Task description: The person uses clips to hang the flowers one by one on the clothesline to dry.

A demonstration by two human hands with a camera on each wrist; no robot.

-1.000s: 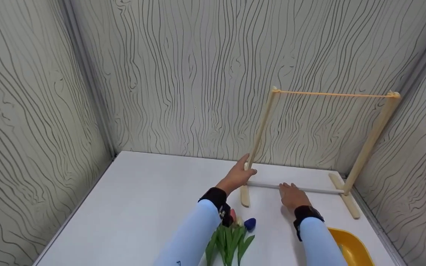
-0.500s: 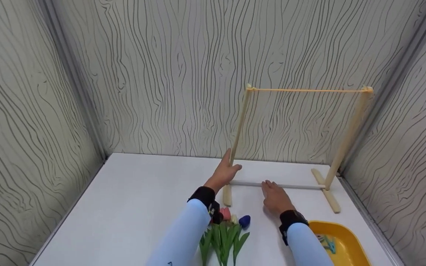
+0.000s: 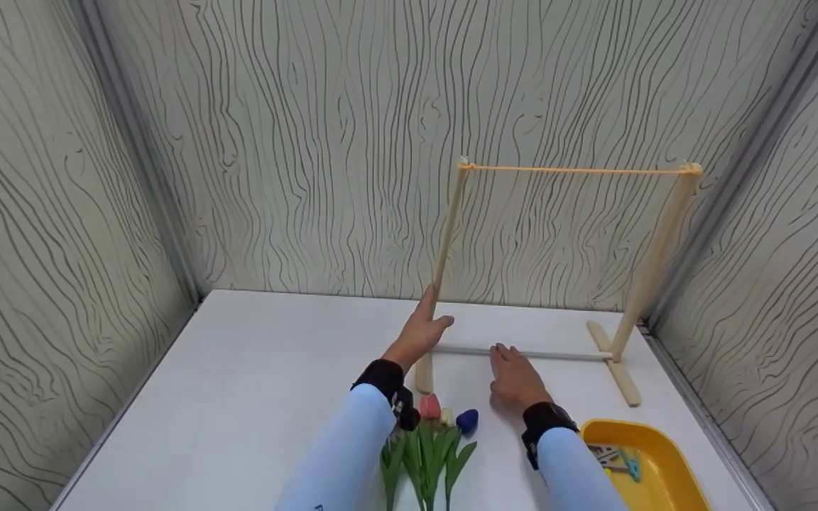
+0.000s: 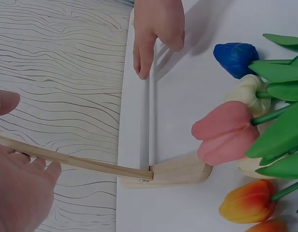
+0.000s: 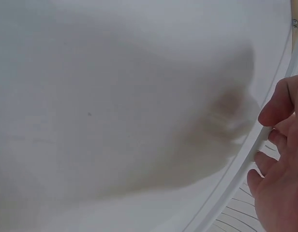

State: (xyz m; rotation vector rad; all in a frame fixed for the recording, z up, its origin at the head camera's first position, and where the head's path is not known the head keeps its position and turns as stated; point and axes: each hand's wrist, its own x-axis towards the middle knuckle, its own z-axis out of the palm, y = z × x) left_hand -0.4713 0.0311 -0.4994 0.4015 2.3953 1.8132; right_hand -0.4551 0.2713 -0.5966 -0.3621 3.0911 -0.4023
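Frame, upright on table, string across top; left hand round its left post; right hand pinching its bar. Placement seemingly near done; clips unused in basin; tulips lying loose.

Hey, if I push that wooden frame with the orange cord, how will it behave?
The wooden frame may resist tipping forward or backward, given its crosswise feet. Its posts could lean inward at the top, where only a thin orange cord joins them. Down low it's probably stiffer, as a straight white bar links both sides.
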